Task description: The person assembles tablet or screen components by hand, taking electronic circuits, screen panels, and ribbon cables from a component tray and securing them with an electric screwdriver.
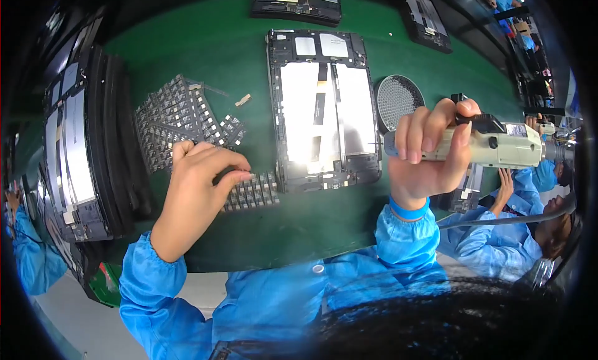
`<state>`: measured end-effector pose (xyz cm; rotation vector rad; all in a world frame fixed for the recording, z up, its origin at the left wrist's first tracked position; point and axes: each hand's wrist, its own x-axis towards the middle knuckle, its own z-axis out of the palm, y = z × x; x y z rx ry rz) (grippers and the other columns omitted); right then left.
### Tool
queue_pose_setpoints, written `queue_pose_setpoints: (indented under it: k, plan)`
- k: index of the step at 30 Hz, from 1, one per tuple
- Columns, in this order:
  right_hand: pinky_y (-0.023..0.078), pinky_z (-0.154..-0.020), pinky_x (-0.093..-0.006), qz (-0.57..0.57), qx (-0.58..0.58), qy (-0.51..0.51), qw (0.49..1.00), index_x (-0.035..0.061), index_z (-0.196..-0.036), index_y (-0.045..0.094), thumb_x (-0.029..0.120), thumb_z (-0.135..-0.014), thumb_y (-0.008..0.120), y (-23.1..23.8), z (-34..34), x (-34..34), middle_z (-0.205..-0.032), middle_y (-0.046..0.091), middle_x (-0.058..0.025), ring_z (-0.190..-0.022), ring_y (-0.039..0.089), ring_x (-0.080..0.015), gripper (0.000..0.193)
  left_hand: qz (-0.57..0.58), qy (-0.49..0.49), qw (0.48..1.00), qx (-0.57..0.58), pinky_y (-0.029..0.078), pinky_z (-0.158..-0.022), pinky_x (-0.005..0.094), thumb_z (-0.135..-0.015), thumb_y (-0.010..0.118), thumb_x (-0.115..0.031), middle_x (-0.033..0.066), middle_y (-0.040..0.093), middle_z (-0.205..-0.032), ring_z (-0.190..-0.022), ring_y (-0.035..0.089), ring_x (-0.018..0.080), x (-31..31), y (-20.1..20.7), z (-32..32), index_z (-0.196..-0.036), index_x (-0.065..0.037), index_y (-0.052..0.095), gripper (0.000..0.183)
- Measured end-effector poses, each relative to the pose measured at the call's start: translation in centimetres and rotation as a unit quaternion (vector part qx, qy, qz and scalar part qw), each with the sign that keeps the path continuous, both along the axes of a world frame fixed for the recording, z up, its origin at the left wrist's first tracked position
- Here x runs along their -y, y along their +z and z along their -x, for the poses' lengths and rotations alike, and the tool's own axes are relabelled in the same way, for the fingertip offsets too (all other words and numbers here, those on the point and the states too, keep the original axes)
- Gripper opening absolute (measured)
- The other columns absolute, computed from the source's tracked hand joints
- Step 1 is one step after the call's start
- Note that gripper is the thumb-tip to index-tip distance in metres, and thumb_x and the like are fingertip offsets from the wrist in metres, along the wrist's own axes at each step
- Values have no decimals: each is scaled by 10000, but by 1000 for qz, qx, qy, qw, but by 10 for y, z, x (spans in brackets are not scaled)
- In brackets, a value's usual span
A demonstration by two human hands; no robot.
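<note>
My right hand [430, 135] wraps round a beige electric screwdriver [504, 149], raised off the table and lying nearly level. Thumb and forefinger of my left hand [202, 179] are pinched together over the edge of a strip of small dark parts [261, 192]; whatever is between them is too small to make out. Between my hands lies an open tablet-like device [363, 110], with silvery panels and a dark ribbon cable down its middle. More sheets of small dark parts [165, 117] are heaped just beyond my left hand.
A round grey dimpled dish [398, 103] stands right of the device. Stacked similar devices [75, 148] rise at the left; others lie at the far edge [296, 4] and far right [425, 17]. A co-worker in blue [498, 241] sits at the right, near a cable [498, 220].
</note>
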<state>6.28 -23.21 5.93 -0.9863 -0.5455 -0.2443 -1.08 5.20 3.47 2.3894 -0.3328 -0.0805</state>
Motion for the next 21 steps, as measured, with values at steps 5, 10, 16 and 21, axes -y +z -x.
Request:
queue_pose_setpoints:
  k: [5, 10, 16, 21]
  plan:
    - [336, -427, -240, -9, -23, 20, 999, 75, -1215, 508, 242, -1038, 444, -2, 4, -17, -703, 409, -8, -477, 379, -85, 252, 8, 23, 997, 75, 378, -815, 331, -794, 767, -123, 34, 706, -839, -794, 636, 209, 6, -1, 3, -842, -70, 731, 80]
    - [337, -434, -255, -3, -26, 37, 999, 75, -1209, 499, 228, -1037, 439, 1, 6, -37, -704, 411, -15, -476, 385, -96, 238, 296, 82, 945, -115, 511, -738, 281, -827, 752, -30, 94, 721, -919, -823, 683, 169, 32, 5, -17, -964, -1, 761, 140]
    - [354, -433, -270, 28, -42, 73, 996, 79, -1237, 472, 232, -1027, 463, -3, -2, -57, -715, 445, -41, -473, 405, -118, 260, 248, 73, 950, -175, 510, -729, 275, -838, 749, -30, 82, 691, -896, -802, 646, 145, 41, -7, -26, -1003, 4, 761, 169]
    - [346, -429, -279, 43, -28, 76, 996, 80, -1235, 461, 225, -1027, 461, -5, -2, -60, -717, 444, -43, -471, 410, -125, 254, 238, 71, 962, -111, 518, -670, 246, -830, 755, -16, 84, 678, -885, -769, 664, 124, 40, -11, -23, -1036, 25, 728, 212]
